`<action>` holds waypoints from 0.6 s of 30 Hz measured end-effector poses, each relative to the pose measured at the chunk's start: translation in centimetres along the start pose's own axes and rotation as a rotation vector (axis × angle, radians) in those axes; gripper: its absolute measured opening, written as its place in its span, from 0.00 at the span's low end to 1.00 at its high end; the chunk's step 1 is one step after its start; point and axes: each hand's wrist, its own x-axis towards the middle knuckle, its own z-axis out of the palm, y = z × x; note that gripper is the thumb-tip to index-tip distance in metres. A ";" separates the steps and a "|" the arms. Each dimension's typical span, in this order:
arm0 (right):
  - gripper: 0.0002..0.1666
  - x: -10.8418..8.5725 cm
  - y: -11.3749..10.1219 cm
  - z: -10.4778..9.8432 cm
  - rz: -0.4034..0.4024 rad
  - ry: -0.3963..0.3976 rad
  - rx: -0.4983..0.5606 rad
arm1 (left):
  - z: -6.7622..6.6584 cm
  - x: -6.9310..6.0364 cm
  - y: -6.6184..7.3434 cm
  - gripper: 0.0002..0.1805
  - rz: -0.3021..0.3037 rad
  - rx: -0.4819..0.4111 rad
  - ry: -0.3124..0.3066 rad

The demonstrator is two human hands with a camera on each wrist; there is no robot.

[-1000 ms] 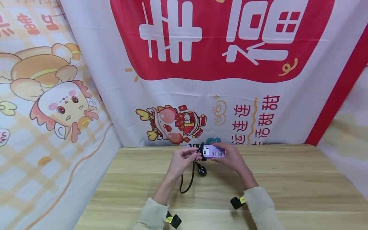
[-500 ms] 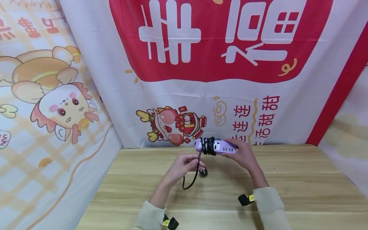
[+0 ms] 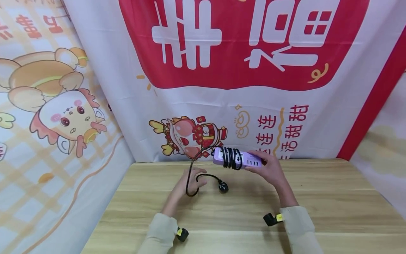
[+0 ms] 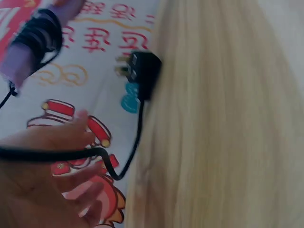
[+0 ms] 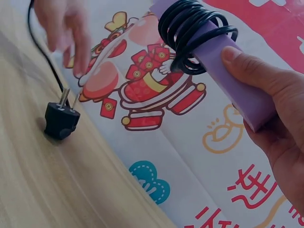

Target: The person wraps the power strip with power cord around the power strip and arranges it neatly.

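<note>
While the right hand [image 3: 268, 167] grips the long lilac plastic power strip [image 3: 250, 159] above the pale wood-grained desk [image 3: 317, 211], the left hand [image 3: 193, 180], fingers loosely parted, pinches nothing; lacking visible fastening, the thin black cable [image 3: 233, 158] could unwind if its chunky black plug [image 3: 223, 186] tugs.

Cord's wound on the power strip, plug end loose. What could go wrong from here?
Some loops of the black cord stand off the purple power strip, so the winding may slip. The plug trails unheld beyond the left hand and could swing or snag. Only the right hand grips the strip, at one end; a cord tug might twist it.
</note>
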 end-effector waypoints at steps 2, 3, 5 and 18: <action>0.36 -0.1 -0.2 -0.2 0.002 0.009 0.006 | -0.2 0.0 -0.4 0.16 0.022 0.090 -0.048; 0.36 -0.2 -0.3 -0.2 0.000 0.012 0.007 | -0.3 0.1 -0.5 0.17 0.024 0.117 -0.087; 0.36 -0.3 -0.5 -0.4 -0.001 0.020 0.006 | -0.4 0.1 -0.9 0.17 0.001 0.140 -0.163; 0.38 -0.7 -0.7 -1.1 0.037 0.040 -0.001 | -0.6 -0.6 -3.0 0.07 -0.239 0.315 -0.023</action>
